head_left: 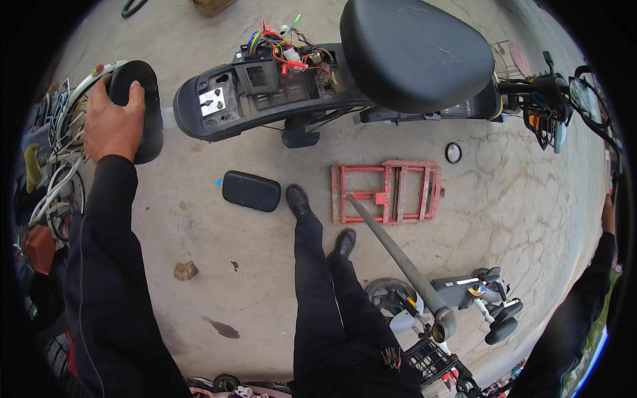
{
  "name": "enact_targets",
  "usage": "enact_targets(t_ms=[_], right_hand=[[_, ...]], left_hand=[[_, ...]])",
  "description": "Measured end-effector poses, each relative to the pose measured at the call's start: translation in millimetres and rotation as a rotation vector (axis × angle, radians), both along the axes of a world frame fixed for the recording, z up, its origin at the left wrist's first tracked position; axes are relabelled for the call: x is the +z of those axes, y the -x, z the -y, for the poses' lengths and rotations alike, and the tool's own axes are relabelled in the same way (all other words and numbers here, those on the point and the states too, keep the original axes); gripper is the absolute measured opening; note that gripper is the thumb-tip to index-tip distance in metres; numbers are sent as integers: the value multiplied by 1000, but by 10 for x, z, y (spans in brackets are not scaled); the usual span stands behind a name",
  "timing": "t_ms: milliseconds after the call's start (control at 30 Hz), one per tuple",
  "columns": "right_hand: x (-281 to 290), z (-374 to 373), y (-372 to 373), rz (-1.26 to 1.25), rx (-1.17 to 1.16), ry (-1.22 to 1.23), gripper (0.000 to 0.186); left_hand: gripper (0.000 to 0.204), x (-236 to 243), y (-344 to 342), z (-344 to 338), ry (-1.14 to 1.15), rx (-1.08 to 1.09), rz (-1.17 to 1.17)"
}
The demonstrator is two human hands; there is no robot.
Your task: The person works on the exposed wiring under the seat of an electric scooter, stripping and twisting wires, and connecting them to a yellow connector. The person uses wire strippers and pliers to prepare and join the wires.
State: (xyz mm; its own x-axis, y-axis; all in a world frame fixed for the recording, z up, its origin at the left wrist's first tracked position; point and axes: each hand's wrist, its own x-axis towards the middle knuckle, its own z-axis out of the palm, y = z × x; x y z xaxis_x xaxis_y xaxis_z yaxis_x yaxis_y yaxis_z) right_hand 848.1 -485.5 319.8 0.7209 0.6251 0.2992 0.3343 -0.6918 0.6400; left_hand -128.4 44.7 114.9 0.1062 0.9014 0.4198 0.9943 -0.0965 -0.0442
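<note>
My left hand (113,123) grips a black padded backrest (146,127) on a white curved frame at the left, beside the rear of a partly stripped electric bike (199,119). That bike has exposed coloured wires (292,56), a bolted silver plate (212,101) and a large black saddle (417,50). My right hand (608,215) is at the far right rim, partly cut off by the dark lens edge, so its grip is unclear. On the concrete below the bike lie a black pad (251,192) and a red metal stand (358,169).
A long grey pipe (391,255) slants from the red stand toward me. A scooter (458,290) lies at lower right. Handlebars (537,89) stick out at upper right. A pile of cables and frames (63,172) lines the left. A small round ring (453,152) lies on the ground.
</note>
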Motion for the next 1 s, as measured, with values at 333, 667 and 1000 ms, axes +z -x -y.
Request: enact_targets(t_ms=[333, 667, 1000], right_hand=[[108, 30, 448, -1099, -259, -987, 40], [70, -28, 718, -1313, -164, -1117, 39], [-98, -26, 313, 62, 181, -52, 53]], left_hand=[[60, 33, -64, 52, 24, 43, -4], [58, 27, -85, 66, 5, 15, 32], [59, 5, -58, 64, -4, -1, 49]])
